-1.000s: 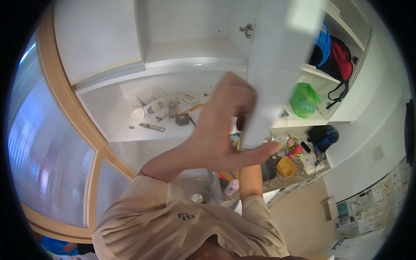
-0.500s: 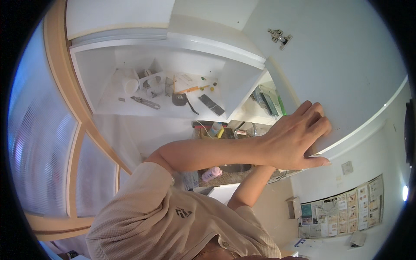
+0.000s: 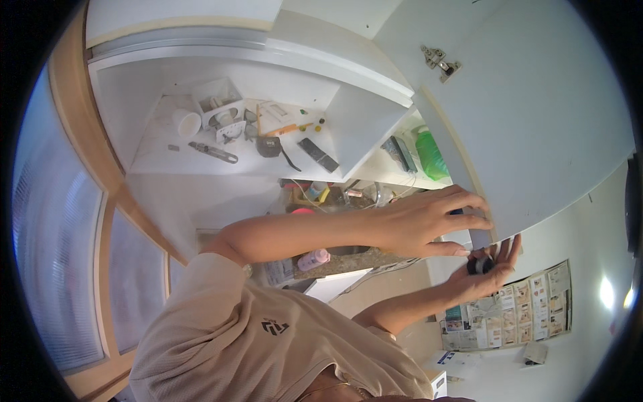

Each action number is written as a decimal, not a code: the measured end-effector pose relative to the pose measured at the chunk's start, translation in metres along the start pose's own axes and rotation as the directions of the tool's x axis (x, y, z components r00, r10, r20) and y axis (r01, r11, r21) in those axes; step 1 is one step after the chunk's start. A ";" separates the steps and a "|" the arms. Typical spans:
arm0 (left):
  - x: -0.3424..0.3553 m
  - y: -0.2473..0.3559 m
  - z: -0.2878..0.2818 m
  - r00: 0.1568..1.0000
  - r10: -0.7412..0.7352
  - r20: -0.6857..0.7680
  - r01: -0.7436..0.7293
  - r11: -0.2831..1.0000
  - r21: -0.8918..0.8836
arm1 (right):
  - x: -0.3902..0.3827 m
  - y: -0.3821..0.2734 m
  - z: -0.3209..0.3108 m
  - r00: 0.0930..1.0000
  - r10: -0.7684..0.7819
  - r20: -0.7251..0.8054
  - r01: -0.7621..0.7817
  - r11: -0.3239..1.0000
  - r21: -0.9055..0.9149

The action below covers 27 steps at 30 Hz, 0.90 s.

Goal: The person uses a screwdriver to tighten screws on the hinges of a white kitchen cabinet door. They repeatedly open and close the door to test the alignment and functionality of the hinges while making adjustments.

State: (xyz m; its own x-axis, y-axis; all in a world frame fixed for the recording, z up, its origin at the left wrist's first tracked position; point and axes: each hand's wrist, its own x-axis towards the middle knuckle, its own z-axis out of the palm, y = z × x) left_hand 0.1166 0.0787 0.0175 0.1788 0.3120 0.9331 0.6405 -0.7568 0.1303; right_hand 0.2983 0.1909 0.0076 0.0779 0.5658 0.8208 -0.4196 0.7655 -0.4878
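Note:
My left hand [image 3: 435, 221] reaches across to the lower corner of an open white cabinet door [image 3: 542, 154]. Its fingers curl over the door's edge, with the thumb below the corner. Just under that corner, my right hand [image 3: 485, 273] is raised, palm up. A small black object [image 3: 479, 264] sits in its fingers, and its kind is not clear. A metal hinge [image 3: 440, 63] is fixed to the door's inner face. In the open shelf lie a utility knife [image 3: 213, 152], a black tape measure [image 3: 269, 147], a dark flat bar [image 3: 318, 155] and a white cup [image 3: 187, 123].
A white bracket-like box [image 3: 221, 107] stands at the shelf's back. A green bag [image 3: 431, 155] sits in the compartment beside it. Below is a cluttered counter with a pink bottle [image 3: 313, 259]. A wood-framed ribbed glass door [image 3: 63, 221] borders the left; a printed sheet [image 3: 512, 308] hangs right.
My right hand has risen into view by the door's corner with a black object. My left hand has shifted slightly left and down along the door. The head view has turned a little.

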 end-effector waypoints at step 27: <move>0.046 -0.093 -0.181 0.837 -0.526 -0.152 0.523 0.850 -0.063 | -0.060 0.008 0.122 0.833 0.254 0.492 -0.024 0.904 -0.426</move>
State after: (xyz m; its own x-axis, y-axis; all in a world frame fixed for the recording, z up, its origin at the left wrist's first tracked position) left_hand -0.0704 0.0594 0.1088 -0.3011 0.5714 0.7634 0.5912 -0.5163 0.6196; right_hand 0.1803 0.1260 -0.0094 -0.4867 0.5148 0.7057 0.0042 0.8093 -0.5874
